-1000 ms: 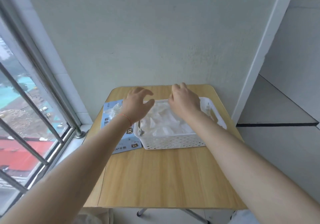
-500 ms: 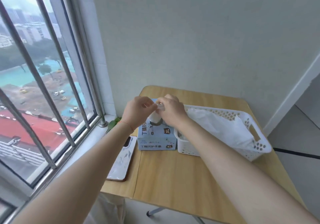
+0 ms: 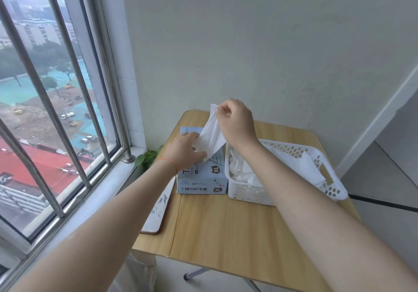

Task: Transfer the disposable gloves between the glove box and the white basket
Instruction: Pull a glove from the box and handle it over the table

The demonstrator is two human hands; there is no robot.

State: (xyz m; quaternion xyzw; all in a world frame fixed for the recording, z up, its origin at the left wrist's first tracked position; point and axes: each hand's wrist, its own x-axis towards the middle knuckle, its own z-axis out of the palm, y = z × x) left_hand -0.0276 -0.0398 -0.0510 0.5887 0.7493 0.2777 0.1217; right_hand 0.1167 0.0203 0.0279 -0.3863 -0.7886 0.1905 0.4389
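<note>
— So, what is seen close by?

— A wooden table (image 3: pixel 237 223) is seen first, with a flat patterned thing (image 3: pixel 158 203) laid near its left edge.

— And what is written on the glove box (image 3: pixel 202 182)?

— "XL" is printed twice in dark badges. Chinese words are also printed on the front, but they are not read with trust.

— What is changed from a moment ago?

— Both hands were held together low at the box top. Now the right hand (image 3: pixel 237 124) is raised, and a white glove (image 3: pixel 211 138) is pinched in its fingertips and is half pulled out.

— And the left hand (image 3: pixel 184 150)?

— It is pressed on the box top, fingers partly curled at the glove's low end. It looks like the box is being held down.

— Where is the glove meant to be put?

— Probably into the white basket (image 3: pixel 325 176), just beside the box, where other gloves (image 3: pixel 244 174) are already piled.
</note>
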